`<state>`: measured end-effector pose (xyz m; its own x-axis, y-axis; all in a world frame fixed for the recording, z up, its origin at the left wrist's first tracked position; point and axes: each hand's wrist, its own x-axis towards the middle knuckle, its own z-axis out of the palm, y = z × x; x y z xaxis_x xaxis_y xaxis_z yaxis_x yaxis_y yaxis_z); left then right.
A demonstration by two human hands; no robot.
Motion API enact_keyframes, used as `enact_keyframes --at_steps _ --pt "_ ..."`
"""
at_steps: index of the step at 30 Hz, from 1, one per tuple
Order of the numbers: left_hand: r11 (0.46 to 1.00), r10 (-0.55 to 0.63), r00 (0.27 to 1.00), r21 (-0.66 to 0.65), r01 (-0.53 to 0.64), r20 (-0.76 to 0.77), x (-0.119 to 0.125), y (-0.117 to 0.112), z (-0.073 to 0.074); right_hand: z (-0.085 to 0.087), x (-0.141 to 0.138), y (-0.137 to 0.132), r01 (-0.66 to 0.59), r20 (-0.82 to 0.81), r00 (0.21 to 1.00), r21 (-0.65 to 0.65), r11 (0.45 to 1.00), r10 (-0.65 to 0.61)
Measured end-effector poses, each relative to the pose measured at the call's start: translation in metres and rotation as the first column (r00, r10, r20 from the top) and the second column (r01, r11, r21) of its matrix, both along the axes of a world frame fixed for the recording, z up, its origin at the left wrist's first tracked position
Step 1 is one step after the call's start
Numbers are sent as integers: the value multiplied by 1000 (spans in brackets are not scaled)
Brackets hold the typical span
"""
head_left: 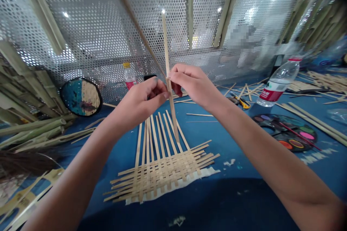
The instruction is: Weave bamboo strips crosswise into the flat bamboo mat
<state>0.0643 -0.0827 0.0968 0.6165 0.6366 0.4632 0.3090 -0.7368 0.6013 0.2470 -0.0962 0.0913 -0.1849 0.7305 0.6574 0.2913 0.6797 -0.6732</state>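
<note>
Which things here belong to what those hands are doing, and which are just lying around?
Belonging:
left hand
right hand
pale upright bamboo strip
half-woven flat bamboo mat

Lying about:
clear plastic bottle with red label
round black paint palette
green bamboo stalks

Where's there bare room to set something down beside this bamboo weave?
Bare blue tabletop shows right of the bamboo weave, bordered by the paint palette and the water bottle. It is crowded at back right with loose bamboo strips, and at left with bamboo stalks.
</note>
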Motion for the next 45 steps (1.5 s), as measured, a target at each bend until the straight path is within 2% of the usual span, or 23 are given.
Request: enact_keyframes --at_steps 6,10,12,15,18,20,23,26,30,33,36,41,45 --pt "999 12 999 36 -10 -44 -1 2 -1 -2 -1 1 -9 16 1000 -4 1000 10" --pt "994 24 1000 107 -24 5 -1 8 -4 -3 2 2 -65 102 992 -69 996 72" --pt "991 23 1000 133 -25 16 -1 11 -6 -4 2 3 -50 142 988 -76 996 60" --pt "980 66 998 187 -65 1 1 14 -8 -5 1 5 -5 124 992 -49 999 11" --pt "967 99 995 237 -91 -22 2 11 -7 -5 -1 6 -25 78 997 -63 998 30" --pt "960 117 993 258 -107 -22 2 6 -5 -7 -2 9 -42 59 997 -72 997 46" --pt "957 132 991 262 -125 -8 0 -3 1 -12 -4 15 6 19 1000 -81 997 -4" --pt "943 187 982 285 -173 -23 -7 -8 10 -18 -7 22 5 -27 1000 -148 989 -9" --pt "931 284 940 286 -224 -189 -18 5 14 -23 -11 22 -67 -23 998 -98 993 65" --pt "969 192 921 212 -125 -337 -20 17 8 -24 -14 19 -59 -14 998 -81 995 58" --pt "983 86 936 180 -24 -341 -17 22 2 -24 -14 18 -90 -17 996 -90 992 89" --pt "989 86 968 137 -54 -238 -14 20 -1 -21 -10 16 -154 113 980 -68 986 161" --pt "984 77 976 170 -43 -204 -13 19 1 -19 -10 14 -138 79 987 -48 989 142"
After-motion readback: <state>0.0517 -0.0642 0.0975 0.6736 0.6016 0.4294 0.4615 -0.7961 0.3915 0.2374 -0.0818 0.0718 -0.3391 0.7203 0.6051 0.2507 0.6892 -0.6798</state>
